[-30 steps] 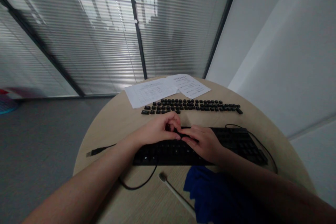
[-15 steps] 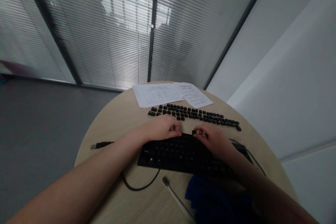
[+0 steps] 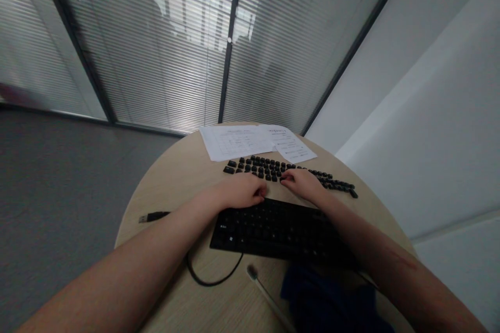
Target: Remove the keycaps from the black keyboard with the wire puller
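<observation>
A glass wall with pale slatted blinds point(image 3: 167, 62) and dark frames stands behind a round, light wood-grained table point(image 3: 156, 187), with a plain white wall point(image 3: 437, 130) at the right and a dark grey floor point(image 3: 58, 166) at the left. On the table, a long black plastic keyboard point(image 3: 281, 229) lies between the forearms, its right end hidden under the right one. A crumpled dark blue cloth point(image 3: 324, 302) lies near its near edge. Two printed white paper sheets point(image 3: 238, 143) overlap at the far side.

The left hand point(image 3: 244, 191) rests at the keyboard's far edge, fingers curled; whether they grip anything, I cannot tell. The right hand point(image 3: 302, 183) reaches beyond the keyboard to rows of loose black keycaps point(image 3: 265, 170), fingers bent and drawn together; whether they pinch one is unclear. A slim pale-handled brush point(image 3: 269, 299) lies beside the cloth. A thin black cable point(image 3: 207, 285) loops left of it, and a black USB plug point(image 3: 154, 216) lies beside the left forearm.
</observation>
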### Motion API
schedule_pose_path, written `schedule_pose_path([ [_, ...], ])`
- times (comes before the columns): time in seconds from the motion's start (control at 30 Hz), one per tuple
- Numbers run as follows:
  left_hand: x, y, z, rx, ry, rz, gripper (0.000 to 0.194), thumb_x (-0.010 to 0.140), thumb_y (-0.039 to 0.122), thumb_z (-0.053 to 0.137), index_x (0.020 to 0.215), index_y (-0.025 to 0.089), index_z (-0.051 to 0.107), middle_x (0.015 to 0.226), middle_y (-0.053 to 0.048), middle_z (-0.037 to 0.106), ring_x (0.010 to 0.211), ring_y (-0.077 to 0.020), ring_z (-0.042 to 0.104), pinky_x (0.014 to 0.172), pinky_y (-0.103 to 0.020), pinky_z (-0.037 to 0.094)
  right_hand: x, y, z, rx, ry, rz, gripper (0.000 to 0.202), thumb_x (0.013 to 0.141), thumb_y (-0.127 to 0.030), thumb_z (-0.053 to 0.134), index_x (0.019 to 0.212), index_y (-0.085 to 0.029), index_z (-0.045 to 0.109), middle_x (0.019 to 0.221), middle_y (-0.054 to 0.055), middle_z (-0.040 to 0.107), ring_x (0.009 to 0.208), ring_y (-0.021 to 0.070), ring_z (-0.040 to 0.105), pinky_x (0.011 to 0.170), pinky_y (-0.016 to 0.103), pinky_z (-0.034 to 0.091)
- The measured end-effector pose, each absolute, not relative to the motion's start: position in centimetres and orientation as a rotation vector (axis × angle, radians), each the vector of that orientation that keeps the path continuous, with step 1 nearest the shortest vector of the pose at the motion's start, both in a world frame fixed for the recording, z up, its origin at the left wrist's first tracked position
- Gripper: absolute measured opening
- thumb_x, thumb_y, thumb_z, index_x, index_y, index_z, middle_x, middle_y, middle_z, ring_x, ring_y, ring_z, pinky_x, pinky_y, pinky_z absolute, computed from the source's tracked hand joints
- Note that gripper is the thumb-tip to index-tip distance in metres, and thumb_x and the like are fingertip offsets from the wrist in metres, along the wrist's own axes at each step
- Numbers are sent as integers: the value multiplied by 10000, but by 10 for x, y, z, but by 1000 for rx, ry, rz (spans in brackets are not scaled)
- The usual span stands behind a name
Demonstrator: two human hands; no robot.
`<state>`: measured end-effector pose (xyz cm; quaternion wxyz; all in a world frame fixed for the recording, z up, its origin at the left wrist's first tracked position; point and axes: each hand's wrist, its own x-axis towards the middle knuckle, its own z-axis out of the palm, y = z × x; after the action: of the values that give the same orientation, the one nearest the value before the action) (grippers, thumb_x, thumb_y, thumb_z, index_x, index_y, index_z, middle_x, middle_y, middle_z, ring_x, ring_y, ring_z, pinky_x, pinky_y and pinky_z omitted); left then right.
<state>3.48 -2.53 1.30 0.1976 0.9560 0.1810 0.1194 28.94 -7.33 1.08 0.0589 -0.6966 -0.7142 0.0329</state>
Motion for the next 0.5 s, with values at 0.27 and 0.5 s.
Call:
schedule_pose_path([
  [0.27,36,-26,14,2700,546,262,125,854,203,661,911,226,771,833,-51,738,750,-220,637,719,-332,445,291,-71,1,-2079,-2147,74,267,989,-331,670,1172,-192,804,1145,94,830,1074,268,758,940,356,541],
  [0.5,35,-24,14,2668,532,260,144,861,215,668,943,229,785,865,-51,758,780,-225,662,713,-324,438,291,-79,12,-2087,-2049,-3,277,990,-387,650,1164,-233,801,1004,66,833,932,259,757,835,351,544],
])
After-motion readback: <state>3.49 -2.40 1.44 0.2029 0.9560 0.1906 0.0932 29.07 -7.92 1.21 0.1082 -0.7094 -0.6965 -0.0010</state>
